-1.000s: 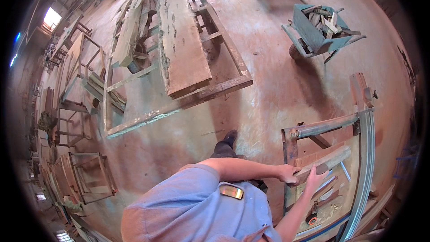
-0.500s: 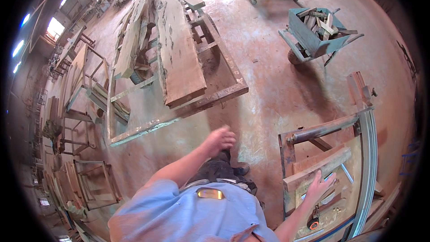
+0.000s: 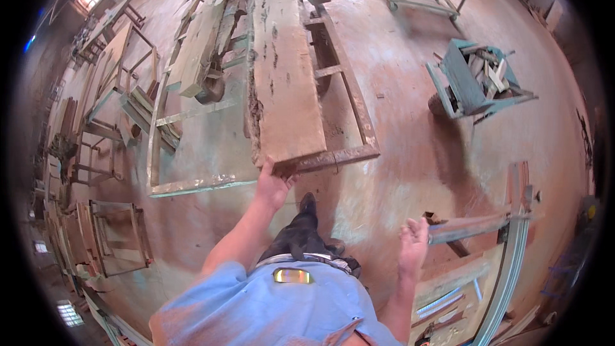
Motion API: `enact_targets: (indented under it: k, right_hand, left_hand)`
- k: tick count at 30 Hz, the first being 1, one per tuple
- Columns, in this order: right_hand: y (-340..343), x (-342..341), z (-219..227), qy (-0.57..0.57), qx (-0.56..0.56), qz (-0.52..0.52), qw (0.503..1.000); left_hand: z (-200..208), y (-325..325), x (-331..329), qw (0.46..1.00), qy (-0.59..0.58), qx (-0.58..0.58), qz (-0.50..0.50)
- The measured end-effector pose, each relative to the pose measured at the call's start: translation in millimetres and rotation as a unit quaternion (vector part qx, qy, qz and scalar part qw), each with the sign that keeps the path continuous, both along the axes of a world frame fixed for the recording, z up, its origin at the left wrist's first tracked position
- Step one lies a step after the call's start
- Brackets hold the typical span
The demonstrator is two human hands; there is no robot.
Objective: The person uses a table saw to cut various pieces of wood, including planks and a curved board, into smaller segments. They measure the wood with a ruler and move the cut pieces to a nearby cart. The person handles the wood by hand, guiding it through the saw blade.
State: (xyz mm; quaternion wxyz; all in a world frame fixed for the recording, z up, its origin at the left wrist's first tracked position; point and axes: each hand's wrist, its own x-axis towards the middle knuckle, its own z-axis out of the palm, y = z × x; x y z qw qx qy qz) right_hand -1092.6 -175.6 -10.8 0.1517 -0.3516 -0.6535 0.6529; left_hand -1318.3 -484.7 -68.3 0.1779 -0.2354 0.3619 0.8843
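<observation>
My left hand (image 3: pixel 274 187) is at the near end of a long, thick wooden slab (image 3: pixel 288 112) with rough, cracked edges. Its thumb lies over the end and the fingers curl under, partly hidden by the wood. The slab rests on a low metal frame cart (image 3: pixel 349 155), beside another rough slab (image 3: pixel 200 51). My right hand (image 3: pixel 413 242) is raised, loosely bent and without anything in it. It is close to the end of a metal roller (image 3: pixel 471 227) on the workbench at right.
A blue-green wheelbarrow (image 3: pixel 467 83) full of wood offcuts stands at far right. Behind it is a wheeled trolley (image 3: pixel 423 0). A pale metal rail (image 3: pixel 509 269) edges the workbench. Stands and timber (image 3: pixel 106 90) line the left side.
My left hand has moved forward and taken hold of the slab's near end. My right hand has lifted off the workbench. The view has shifted toward the slab cart.
</observation>
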Motion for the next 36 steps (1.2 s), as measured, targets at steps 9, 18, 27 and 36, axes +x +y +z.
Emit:
enact_targets:
  k: [9,18,27,36]
  right_hand:
    - [-75.8,-199.4,-24.6,-0.07,-0.114,0.25,0.959]
    - [-119.7,-290.0,-29.2,-0.125,-0.315,0.266,0.903]
    - [-106.7,-295.8,-42.2,-0.136,-0.228,0.302,0.915]
    - [-111.5,-300.1,-8.6,-0.141,-0.172,0.31,0.925]
  left_hand:
    - [-8.1,-58.9,-10.0,0.995,0.037,0.079,-0.057]
    - [-6.9,-50.1,-42.7,0.994,-0.022,0.093,-0.047]
    - [27.0,-52.2,-44.2,0.992,0.018,0.083,-0.09]
    - [27.2,-35.5,-42.9,0.995,0.014,0.095,-0.037]
